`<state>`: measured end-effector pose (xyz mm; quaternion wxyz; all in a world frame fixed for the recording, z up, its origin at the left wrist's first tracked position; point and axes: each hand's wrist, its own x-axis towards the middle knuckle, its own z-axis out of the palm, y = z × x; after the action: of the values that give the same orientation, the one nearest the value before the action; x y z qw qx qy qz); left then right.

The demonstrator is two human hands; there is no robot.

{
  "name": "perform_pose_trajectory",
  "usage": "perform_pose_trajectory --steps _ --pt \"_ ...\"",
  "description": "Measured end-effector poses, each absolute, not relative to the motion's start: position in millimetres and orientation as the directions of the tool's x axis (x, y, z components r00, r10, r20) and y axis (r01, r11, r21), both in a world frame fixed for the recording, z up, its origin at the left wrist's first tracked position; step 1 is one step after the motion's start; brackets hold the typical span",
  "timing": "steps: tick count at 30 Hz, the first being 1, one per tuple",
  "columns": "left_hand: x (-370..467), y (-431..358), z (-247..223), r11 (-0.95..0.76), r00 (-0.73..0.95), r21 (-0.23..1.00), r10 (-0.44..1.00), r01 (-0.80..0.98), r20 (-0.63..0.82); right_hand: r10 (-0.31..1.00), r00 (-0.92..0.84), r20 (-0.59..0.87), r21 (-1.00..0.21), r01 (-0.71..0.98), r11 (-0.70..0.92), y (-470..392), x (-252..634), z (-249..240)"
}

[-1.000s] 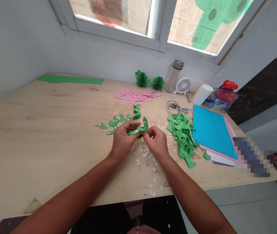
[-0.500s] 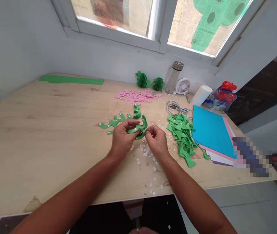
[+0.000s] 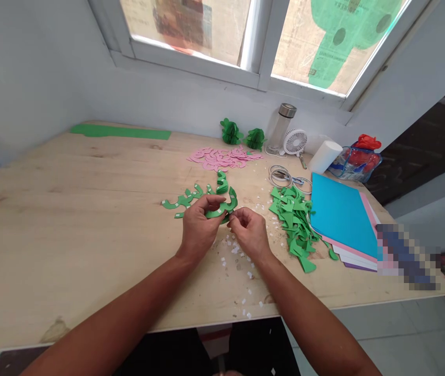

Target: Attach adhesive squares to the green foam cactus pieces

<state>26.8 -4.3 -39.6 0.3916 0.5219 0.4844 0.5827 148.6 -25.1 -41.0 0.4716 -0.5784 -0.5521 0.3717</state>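
Note:
Curved green paper pieces (image 3: 232,198) with small white squares are pinched in my left hand (image 3: 201,222), over the middle of the table. My right hand (image 3: 250,230) is closed at their lower right edge, thumb and finger together; whatever it pinches is too small to make out. Just beyond my left hand lie more green curved strips (image 3: 171,203) bearing white squares, and a small green stack (image 3: 221,181). Tiny white paper bits (image 3: 235,249) are scattered below the hands.
Pink cutouts (image 3: 222,158) and two green paper shapes (image 3: 230,130) lie toward the wall. On the right are green scraps (image 3: 295,219), tape rings (image 3: 279,176), blue sheets (image 3: 340,214), a white roll (image 3: 325,155), a small fan (image 3: 295,141) and a bottle (image 3: 281,128).
The view has shifted slightly. My right hand has moved a little closer to my left, and the lower part of the held green paper is now more covered.

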Motion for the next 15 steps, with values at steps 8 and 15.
perform_pose_trajectory --steps 8,15 --pt "28.9 -7.8 -35.6 -0.203 -0.116 0.979 0.972 0.019 0.203 0.987 0.142 -0.076 -0.997 0.015 -0.078 -20.2 146.1 -45.8" --pt "30.6 -10.9 -30.9 -0.217 -0.125 0.974 0.966 0.071 0.225 0.981 0.152 -0.124 -0.992 -0.038 -0.12 -20.8 146.5 -40.7"
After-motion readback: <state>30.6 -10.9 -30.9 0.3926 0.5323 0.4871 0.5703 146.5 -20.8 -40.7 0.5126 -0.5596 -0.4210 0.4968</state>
